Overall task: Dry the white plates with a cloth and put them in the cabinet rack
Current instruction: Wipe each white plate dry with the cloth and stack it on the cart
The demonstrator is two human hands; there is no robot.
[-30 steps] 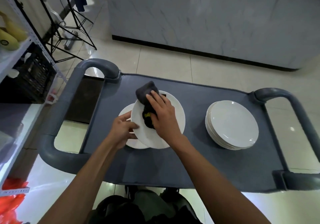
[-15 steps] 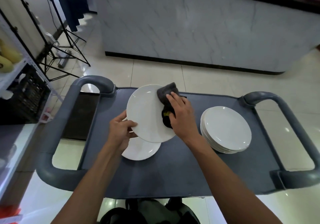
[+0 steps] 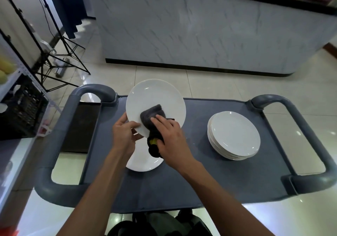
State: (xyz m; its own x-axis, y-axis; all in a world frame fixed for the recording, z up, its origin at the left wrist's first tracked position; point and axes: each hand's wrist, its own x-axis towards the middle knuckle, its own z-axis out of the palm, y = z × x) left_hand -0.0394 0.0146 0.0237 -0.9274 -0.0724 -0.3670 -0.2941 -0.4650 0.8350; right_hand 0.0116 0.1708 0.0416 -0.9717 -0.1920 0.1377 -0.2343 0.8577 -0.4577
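The left hand [image 3: 124, 135] pinches the near rim of a round white ceramic plate [image 3: 155, 100], tilted up above the grey cart table [image 3: 191, 181]. The right hand [image 3: 171, 142] grips a dark grey cloth [image 3: 152, 117], pressing it against the plate's face. Beneath both hands lies another white plate [image 3: 145, 162]. Right of the right hand sits a stack of white plates [image 3: 234, 135]. Beyond stands a marble-patterned counter [image 3: 200, 31] on a pale tiled floor [image 3: 209, 82].
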